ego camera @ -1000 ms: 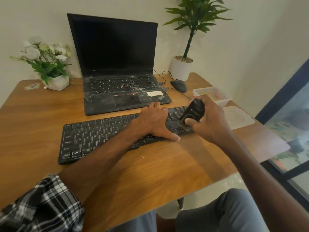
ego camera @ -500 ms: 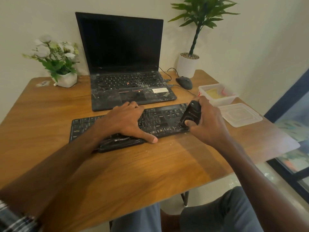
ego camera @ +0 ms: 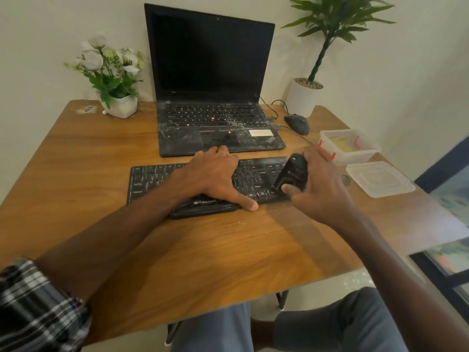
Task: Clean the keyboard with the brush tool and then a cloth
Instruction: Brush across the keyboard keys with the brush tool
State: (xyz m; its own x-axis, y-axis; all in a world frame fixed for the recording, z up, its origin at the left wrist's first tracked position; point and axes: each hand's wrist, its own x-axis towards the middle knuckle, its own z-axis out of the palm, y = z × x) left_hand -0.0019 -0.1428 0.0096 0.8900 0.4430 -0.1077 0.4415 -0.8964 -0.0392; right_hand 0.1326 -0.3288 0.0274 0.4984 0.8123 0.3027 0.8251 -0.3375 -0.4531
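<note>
Wooden worktop (ego camera: 83, 174), black keyboard (ego camera: 253, 176) at centre.
Left hand (ego camera: 213, 176) spread flat on keys; right hand (ego camera: 319, 189) at 3 o'clock grips brush tool (ego camera: 291, 174).

black keyboard (ego camera: 157, 181) with pale legends, black brush tool (ego camera: 291, 176), black laptop (ego camera: 210, 80) with red trackpoint and whitish dust smears, brown woodgrain table (ego camera: 177, 250), black-and-white plaid sleeve (ego camera: 35, 308), white pots, grey trousers

Dusty laptop (ego camera: 215, 107), mouse (ego camera: 297, 123), two potted plants, open plastic box (ego camera: 349, 147) (lid (ego camera: 379, 179) beside).
</note>
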